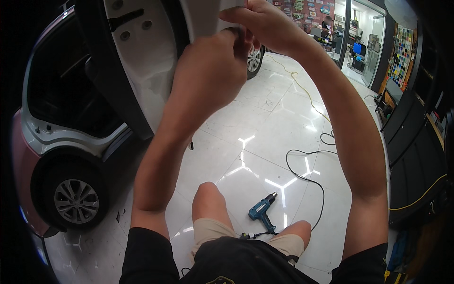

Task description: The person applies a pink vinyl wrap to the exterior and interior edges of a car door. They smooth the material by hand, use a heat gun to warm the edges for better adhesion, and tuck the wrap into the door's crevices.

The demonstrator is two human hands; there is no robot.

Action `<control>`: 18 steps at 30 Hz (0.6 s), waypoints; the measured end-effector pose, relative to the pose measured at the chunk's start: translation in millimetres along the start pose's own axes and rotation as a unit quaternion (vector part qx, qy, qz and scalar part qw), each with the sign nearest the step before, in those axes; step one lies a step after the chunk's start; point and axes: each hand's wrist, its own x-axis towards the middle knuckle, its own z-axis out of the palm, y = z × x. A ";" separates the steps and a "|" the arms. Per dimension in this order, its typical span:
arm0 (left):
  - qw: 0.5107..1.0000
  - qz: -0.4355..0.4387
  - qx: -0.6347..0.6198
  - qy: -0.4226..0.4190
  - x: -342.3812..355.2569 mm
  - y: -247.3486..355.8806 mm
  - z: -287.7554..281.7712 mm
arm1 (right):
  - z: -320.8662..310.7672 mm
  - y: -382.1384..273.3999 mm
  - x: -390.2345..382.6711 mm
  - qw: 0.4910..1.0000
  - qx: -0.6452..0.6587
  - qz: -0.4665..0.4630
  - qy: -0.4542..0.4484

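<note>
White metal car door [146,52] stands open above white floor tiles [231,120]; at the door's edge, left hand [215,66] curls closed, right hand's [255,19] grip unclear; seemingly edge work, next needing steady touch.

The right hand [257,21] and the white car door [137,57] are cut off by the upper edge, and the left hand's [210,71] fingertips are hidden, so whatever may be pinched there cannot be told. The far wheel [256,61] is partly covered by the hands, the car's interior [71,90] is lost in darkness, and the black cord [323,199] is interrupted by the right leg [298,232] and right forearm [350,132]. A distant person [326,28] is blurred and too small to be made out.
</note>
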 end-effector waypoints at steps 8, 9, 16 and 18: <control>0.972 -0.085 -0.216 -0.027 5.1 -2.9 3.5 | 0.2 -4.6 -0.9 0.998 0.026 0.050 -0.014; 0.974 -0.086 -0.208 -0.012 4.1 -1.2 4.5 | 0.7 -3.1 -0.7 0.999 0.027 0.040 -0.012; 0.968 -0.093 -0.231 -0.022 -10.4 -18.6 -0.8 | -5.2 -27.6 -14.3 0.999 0.010 0.010 -0.040; 0.954 -0.154 -0.256 -0.013 -21.9 -29.2 -1.2 | -6.1 -20.3 -11.6 0.998 0.018 0.020 -0.053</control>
